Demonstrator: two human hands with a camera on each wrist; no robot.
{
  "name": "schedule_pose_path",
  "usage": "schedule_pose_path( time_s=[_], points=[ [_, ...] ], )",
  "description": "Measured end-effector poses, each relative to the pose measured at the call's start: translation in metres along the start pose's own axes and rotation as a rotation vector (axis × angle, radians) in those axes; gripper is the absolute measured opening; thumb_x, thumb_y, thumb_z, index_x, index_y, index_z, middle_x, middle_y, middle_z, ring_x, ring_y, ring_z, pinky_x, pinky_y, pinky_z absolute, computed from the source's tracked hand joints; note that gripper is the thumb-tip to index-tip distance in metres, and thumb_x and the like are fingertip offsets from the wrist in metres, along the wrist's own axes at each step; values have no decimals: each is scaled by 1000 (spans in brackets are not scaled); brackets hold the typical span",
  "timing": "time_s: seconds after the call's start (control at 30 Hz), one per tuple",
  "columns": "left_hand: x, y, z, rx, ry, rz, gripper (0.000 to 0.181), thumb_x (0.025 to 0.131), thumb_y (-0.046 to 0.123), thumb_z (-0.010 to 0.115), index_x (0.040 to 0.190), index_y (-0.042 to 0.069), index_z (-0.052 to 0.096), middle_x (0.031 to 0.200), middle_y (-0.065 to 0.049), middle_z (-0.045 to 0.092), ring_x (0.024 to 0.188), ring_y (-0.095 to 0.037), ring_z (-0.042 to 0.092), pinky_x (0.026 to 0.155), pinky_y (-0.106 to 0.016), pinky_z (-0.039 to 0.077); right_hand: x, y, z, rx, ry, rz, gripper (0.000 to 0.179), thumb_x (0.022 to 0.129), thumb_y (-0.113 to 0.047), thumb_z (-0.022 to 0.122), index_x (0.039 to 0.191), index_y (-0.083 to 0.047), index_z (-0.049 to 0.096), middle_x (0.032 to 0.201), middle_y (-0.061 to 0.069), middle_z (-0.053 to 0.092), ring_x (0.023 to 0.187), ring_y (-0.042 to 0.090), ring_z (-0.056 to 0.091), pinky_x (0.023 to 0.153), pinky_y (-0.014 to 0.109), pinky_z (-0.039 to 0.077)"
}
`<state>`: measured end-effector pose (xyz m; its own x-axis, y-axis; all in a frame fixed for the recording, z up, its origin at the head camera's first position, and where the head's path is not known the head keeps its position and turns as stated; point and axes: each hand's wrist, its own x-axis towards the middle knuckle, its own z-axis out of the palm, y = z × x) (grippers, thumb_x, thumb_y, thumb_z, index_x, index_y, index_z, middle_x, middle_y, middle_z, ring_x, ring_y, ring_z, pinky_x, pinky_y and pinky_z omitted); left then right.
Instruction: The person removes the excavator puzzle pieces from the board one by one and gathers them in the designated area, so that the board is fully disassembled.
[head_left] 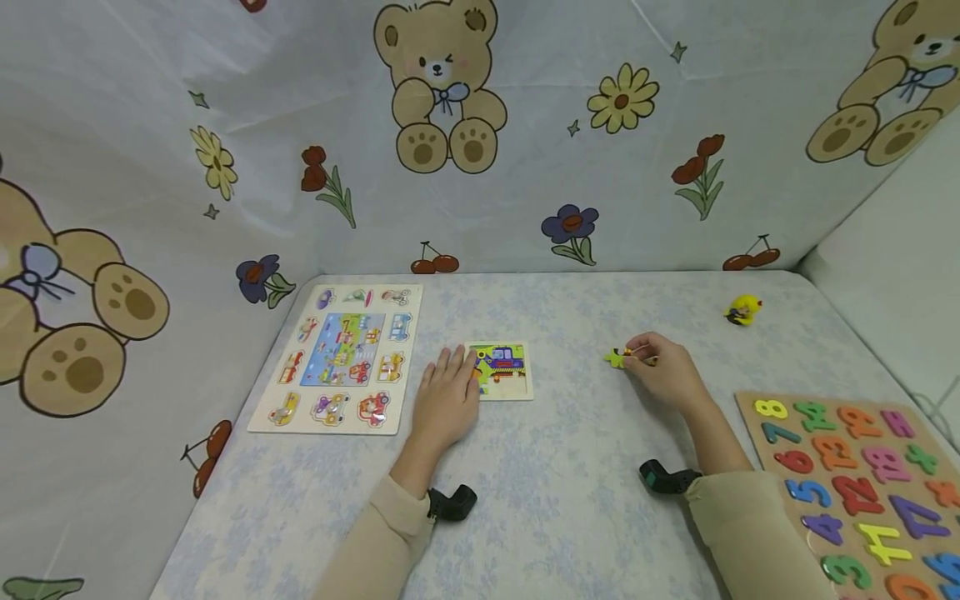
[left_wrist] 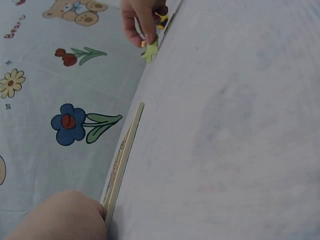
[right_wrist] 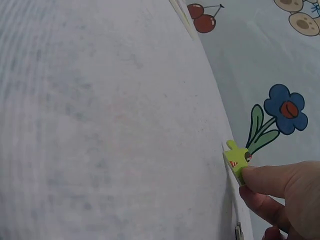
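Observation:
My left hand (head_left: 447, 398) lies with its fingers straight over the left part of a small jigsaw puzzle (head_left: 512, 363) that shows a blue vehicle on yellow-green. The board's lower right shows bare, pale wood. In the left wrist view the puzzle board (left_wrist: 120, 167) appears edge-on, beside part of the hand. Over to the right, my right hand (head_left: 666, 371) pinches a yellow-green jigsaw piece (right_wrist: 237, 156) between thumb and fingers. The knob of the piece points away from the fingertips, and a bit of red and white print shows on it.
A vehicle peg puzzle (head_left: 337, 358) lies left of the left hand. At the right front is a wooden number board (head_left: 757, 408) with colourful raised figures. A small yellow toy (head_left: 744, 309) sits toward the back right. Patterned cloth (head_left: 517, 167) hangs behind the table.

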<state>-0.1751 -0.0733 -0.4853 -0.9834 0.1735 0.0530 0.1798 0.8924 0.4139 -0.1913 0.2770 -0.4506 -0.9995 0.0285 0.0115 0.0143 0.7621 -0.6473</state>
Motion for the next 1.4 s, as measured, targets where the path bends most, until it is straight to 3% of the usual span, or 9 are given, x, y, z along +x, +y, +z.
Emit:
schedule_pose_path(
  time_s=[0.27,0.6,0.9,1.2,1.4],
  points=[
    [-2,2,-2,-22,26,5,53,106,34,32,157,21,29,165,-2,23,155,-25,12,126,-47,7,3,-1,1,-118,49,23,24,95,-24,66,113,-9,64,101,13,64,100,31,45,76,43,41],
    [-1,1,-1,-58,17,-11,60,103,43,36,158,19,27,166,0,22,156,-23,10,126,-45,5,3,-4,3,-232,94,-9,28,92,-27,69,111,-7,67,102,15,64,98,35,49,72,46,42],
    [0,-2,1,-14,-10,-11,103,83,73,54,160,15,19,167,-1,19,156,-22,9,126,-45,8,3,-27,11,-113,25,-105,27,96,-26,65,115,-7,67,99,11,64,97,31,48,77,42,40],
    [1,-2,1,-16,-8,-18,111,77,77,59,160,14,18,167,-3,18,156,-22,7,126,-45,9,9,-60,39,6,-108,-129,27,95,-27,66,118,-11,66,99,6,62,74,22,44,62,33,39],
    [1,-3,1,-14,-2,-29,113,76,78,59,160,14,19,167,-2,18,156,-23,6,126,-45,10,12,-85,66,34,-185,-196,24,94,-27,69,115,-15,68,94,0,63,79,20,48,67,33,41]
  ],
)
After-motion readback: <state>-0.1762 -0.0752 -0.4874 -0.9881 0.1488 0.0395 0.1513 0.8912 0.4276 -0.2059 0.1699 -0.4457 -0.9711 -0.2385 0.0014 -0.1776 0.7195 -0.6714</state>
